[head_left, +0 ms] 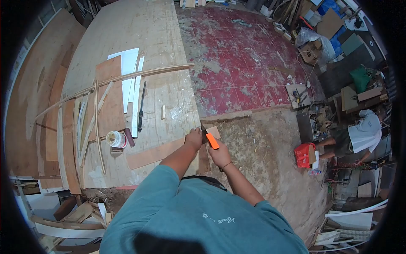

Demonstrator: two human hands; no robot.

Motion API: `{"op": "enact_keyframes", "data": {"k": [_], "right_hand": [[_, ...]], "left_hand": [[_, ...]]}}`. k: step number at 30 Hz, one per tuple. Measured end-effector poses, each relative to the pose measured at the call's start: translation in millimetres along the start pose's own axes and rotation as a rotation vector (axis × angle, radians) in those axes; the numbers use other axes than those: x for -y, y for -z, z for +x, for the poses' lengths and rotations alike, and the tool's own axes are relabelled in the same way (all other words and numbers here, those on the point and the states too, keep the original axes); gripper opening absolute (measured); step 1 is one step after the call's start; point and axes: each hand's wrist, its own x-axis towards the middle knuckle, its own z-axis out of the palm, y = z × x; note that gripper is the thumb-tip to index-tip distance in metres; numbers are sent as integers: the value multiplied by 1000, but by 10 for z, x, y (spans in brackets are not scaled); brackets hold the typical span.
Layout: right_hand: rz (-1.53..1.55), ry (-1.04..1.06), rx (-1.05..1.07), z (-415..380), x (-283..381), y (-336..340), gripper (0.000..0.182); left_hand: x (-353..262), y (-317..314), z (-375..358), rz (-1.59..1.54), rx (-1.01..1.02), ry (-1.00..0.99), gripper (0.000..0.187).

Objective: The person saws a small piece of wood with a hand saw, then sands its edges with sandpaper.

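My right hand (220, 155) is wrapped round the orange handle of a handsaw (212, 141). Its dark blade points up and away, beside the edge of the plywood-topped table (169, 97). A thin plywood strip (156, 153) lies slantwise on the table, and its far end (215, 132) sticks out past the edge. Pressed onto the strip near that edge is my left hand (193, 139), fingers curled, just left of the saw. Where the blade meets the wood is too small to make out.
Left on the table are a white tub (116, 139), a long dark tool (141, 108), white strips (137, 97) and wooden slats (96, 114). A small wood piece (163, 112) lies nearer. At right, a person (359, 133) bends by a red bag (304, 155). Scrap wood (80, 213) lies lower left.
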Motion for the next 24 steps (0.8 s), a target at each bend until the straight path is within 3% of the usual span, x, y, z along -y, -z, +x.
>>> {"op": "enact_keyframes", "data": {"k": [4,8,11,14,17,18,21,24], "right_hand": [[28,-10,12,-497,391,392,44],[84,-4,56,-769,311,517,49],[99,-91,21,-310,-40,105,50],[4,-35,27,-105,-131,41,48],[109,-113,89,-356,243,414,48],[78,-12,86,-493,328,532,47],[64,-43,82,-591,342,579,46],[59,-99,33,20,-58,75,45]], "left_hand": [[-49,50,-27,-23,40,10,37],[9,-29,-24,1,44,-9,45],[5,39,-77,16,43,-42,46],[37,-105,12,20,38,-18,45],[0,-80,-18,-28,13,2,44],[-9,-98,-21,-32,13,6,44],[13,-76,16,-62,14,27,42],[-62,-2,-64,-3,71,1,36]]}}
